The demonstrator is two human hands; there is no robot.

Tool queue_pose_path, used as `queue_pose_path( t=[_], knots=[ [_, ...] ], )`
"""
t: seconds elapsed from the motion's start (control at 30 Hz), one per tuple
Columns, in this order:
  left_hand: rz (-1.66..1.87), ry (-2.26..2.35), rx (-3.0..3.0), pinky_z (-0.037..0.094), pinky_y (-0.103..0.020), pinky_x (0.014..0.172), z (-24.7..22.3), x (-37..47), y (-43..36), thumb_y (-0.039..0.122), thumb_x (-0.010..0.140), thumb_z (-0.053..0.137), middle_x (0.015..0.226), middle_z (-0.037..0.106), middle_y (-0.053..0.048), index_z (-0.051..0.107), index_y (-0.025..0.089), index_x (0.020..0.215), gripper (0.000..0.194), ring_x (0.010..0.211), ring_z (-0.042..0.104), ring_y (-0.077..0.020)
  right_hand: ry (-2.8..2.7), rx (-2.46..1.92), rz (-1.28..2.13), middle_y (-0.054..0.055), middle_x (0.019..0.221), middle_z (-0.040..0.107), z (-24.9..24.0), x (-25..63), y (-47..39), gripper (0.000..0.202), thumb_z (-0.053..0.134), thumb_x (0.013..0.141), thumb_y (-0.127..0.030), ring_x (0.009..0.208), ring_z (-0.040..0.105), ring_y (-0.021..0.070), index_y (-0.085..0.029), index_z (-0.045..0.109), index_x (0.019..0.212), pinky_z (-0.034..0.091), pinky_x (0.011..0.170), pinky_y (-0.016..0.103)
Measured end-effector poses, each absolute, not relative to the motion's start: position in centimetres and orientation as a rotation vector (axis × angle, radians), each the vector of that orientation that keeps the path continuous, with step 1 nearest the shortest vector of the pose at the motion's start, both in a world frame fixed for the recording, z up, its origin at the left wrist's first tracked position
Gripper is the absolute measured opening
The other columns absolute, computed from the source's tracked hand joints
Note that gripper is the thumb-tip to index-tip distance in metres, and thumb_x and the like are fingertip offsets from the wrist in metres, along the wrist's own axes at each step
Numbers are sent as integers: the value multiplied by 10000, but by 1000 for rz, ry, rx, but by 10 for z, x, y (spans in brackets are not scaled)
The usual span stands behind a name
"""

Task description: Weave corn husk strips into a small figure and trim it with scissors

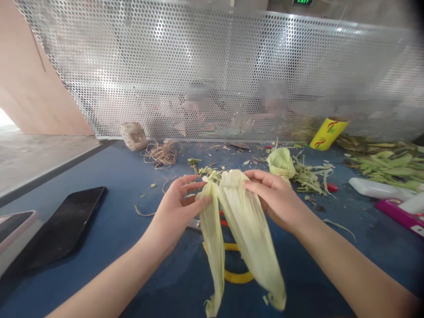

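Two long pale-green corn husks hang side by side in front of me, their gathered tops between my hands. My left hand (185,196) pinches the narrower, folded corn husk (213,247) near its top. Fingers and thumb of my right hand (271,192) grip the upper edge of the wider corn husk (253,234). Beneath the husks lie scissors (238,277) with yellow and red handles; the husks cover part of them. Just beyond my right hand stands a rolled, cup-shaped bundle of husk (281,163).
Left lie a black phone (66,225) and another device (16,229). Behind are a whitish block (133,136), tangled twine (162,153) and a perforated metal screen (212,53). Right are husk shreds (311,174), a yellow tube (329,134), a glue gun (380,188) and a purple object (397,214).
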State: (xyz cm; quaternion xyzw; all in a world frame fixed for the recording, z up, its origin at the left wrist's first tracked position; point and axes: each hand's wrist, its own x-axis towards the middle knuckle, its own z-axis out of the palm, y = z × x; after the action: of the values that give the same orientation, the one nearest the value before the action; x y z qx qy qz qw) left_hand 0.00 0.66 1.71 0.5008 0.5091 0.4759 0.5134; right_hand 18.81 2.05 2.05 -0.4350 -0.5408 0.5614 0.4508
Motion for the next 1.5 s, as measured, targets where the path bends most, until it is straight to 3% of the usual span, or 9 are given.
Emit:
queue_pose_path(
  t=[0.2,0.4,0.57,0.8,0.93,1.1,1.23,1.37,1.5],
  knots=[
    [1020,1212,1190,489,-294,641,20,-2,6,338,670,652,932,643,-65,525,190,1094,467,750,623,-184,-1539,-1308,1059,-14,653,589,31,205,27,126,528,744,-307,539,532,113,-205,590,785,384,484,216],
    [1080,1239,1260,491,-254,526,22,2,4,334,678,638,737,581,30,491,209,975,355,558,589,-124,-1642,-1301,1135,29,907,614,24,210,31,177,497,760,-324,770,586,163,-216,547,890,444,577,243],
    [1127,1261,1446,452,-190,462,19,12,0,296,731,587,825,527,25,469,219,915,232,562,574,-93,-1683,-1193,1316,73,1207,473,13,188,22,604,656,654,-365,901,573,185,-279,337,1160,477,682,293],
    [907,1196,1375,487,-297,607,17,3,3,319,630,683,885,602,-43,380,205,1206,661,718,616,-191,-2035,-1342,1035,-15,822,560,20,189,17,307,512,683,-158,677,535,137,-260,490,971,401,578,247],
    [831,1273,1621,410,-241,537,22,-3,5,251,627,666,555,512,61,489,180,1162,567,541,525,-135,-2250,-1474,823,-24,714,514,38,198,18,247,480,671,-160,570,454,112,-247,506,900,306,482,214],
    [838,1256,1397,410,-223,515,31,-6,6,288,634,673,587,565,36,569,161,1046,444,547,546,-127,-2284,-1579,719,-12,772,576,53,219,30,315,450,726,-201,592,509,127,-275,493,1030,348,525,228],
    [902,1166,1057,493,-247,576,30,-6,8,272,631,702,806,659,-36,548,148,1020,437,649,616,-143,-2195,-1894,694,71,1009,615,42,247,45,435,461,763,-311,794,607,226,-244,424,1192,434,661,308],
    [995,1119,981,510,-218,507,26,-2,8,179,576,745,778,665,-3,518,167,1010,490,609,629,-128,-2068,-1953,245,176,1280,437,30,240,42,591,509,748,-440,1175,384,368,-139,414,1247,339,903,478],
    [1006,1030,1049,522,-210,486,23,4,5,147,590,733,758,681,1,510,165,1015,480,600,642,-133,-2126,-1243,1021,76,1107,589,31,196,26,418,462,804,-457,994,560,230,-238,499,1158,448,838,374]
  ],
)
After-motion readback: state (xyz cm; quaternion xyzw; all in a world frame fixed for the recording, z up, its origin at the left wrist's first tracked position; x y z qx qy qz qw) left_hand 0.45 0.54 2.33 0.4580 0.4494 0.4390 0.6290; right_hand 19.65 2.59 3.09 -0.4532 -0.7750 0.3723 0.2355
